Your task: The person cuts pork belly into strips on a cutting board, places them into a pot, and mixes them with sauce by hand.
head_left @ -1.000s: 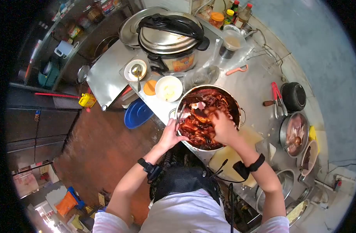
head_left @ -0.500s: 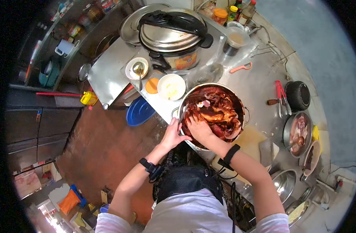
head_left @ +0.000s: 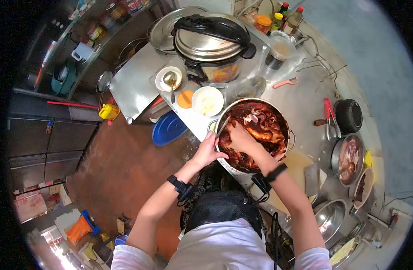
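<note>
Your right hand [head_left: 241,138] was down in the dark, sauce-coated meat [head_left: 263,131], with its fingertips buried at the left side of the heap; I could not tell whether they were clamped on a piece or merely spread. Your left hand [head_left: 208,150] rested at the near left rim of the pot [head_left: 288,128], thumb set apart from the fingers; whether it pinched the metal, I could not tell either.

The meat lay inside that pot, a glossy, folded mass with paler patches towards its far side. It looked soft and pliant, and the wet coating probably made it slippery, so a fingertip pinch would likely have slid; your whole palm, scooped beneath a thick fold, seemed the surer hold. The heap looked heavy and not especially fragile. The pot itself appeared stiff and weighty with its load; for shifting it, the two side loops seemed the best purchase, the right handle [head_left: 292,140] clear of your hands and the left handle [head_left: 212,125] just beside your left fingers.

Farther out, a white bowl [head_left: 207,101] stood near the pot's far left side, a plastic bag [head_left: 245,90] lay just beyond the rim, and a large cooker [head_left: 211,49] stood behind them.
</note>
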Motion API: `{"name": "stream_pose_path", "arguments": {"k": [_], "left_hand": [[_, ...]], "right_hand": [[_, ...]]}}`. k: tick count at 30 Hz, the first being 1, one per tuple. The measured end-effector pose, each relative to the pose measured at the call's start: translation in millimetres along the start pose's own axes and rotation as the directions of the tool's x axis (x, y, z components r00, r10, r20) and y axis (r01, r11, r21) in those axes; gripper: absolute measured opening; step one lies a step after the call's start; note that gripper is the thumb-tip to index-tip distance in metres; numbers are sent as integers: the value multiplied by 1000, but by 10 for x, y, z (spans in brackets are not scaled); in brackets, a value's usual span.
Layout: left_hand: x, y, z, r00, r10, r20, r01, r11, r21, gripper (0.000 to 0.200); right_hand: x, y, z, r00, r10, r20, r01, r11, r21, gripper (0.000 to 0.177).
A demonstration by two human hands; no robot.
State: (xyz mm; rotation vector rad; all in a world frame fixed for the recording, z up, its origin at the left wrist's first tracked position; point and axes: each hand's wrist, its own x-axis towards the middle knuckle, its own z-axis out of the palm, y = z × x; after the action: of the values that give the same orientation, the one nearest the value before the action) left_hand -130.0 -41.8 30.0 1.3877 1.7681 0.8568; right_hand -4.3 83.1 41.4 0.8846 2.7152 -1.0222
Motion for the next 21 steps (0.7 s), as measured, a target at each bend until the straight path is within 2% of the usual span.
{"name": "stream_pose_path", "arguments": {"k": [1,3,5,6,7,9,10,12,14,15,16,17,19,20,21], "left_hand": [[-2,5,-8,1000,4,-3,-4,1000,-4,63],[-2,15,-9,1000,-16,2,16,1000,-15,62],[-7,3,3,1000,-4,-2,4,1000,-27,60],[-6,-31,29,997,61,-51,-60,998,9,61],[-4,-40,41,987,128,-95,-123,991,51,62],[-2,-31,48,989,118,-93,-115,993,40,61],[-6,2,29,993,90,-80,-86,995,55,59],[9,48,16,996,59,-68,-55,996,69,56],[1,50,66,994,16,-107,-13,1000,26,55],[4,-40,154,984,45,-171,-41,999,21,55],[-10,-12,158,987,27,-162,-22,999,33,54],[-12,20,149,988,13,-154,-6,999,45,54],[-12,-15,197,983,15,-182,-9,999,32,52],[-21,-33,226,978,16,-207,-13,1000,20,51],[-27,-29,231,977,12,-212,-9,1000,14,51]], "right_hand": [[-134,5,-99,1000,1,-1,-1,1000,-6,79],[-460,46,-337,995,22,-100,-4,985,173,74],[-693,150,-478,964,51,-260,-64,997,-44,78],[-728,123,-540,937,157,-312,-219,960,-174,81],[-689,336,-495,934,107,-342,-190,956,-222,95],[-546,667,-458,942,102,-320,-131,989,-70,111],[-466,684,-491,941,105,-321,-133,989,-68,111],[-302,722,-548,959,253,-126,-262,963,-59,123],[-97,851,-550,952,300,-63,-304,950,-72,125],[-22,912,-533,937,350,-7,-349,934,-82,126],[78,931,-617,898,425,112,-417,905,-89,123],[127,928,-671,857,495,144,-483,869,-110,124],[302,1733,-271,956,256,141,-285,924,256,118],[265,1610,-357,956,255,146,-285,926,248,118],[166,1341,-540,946,260,193,-315,876,364,100]]}}
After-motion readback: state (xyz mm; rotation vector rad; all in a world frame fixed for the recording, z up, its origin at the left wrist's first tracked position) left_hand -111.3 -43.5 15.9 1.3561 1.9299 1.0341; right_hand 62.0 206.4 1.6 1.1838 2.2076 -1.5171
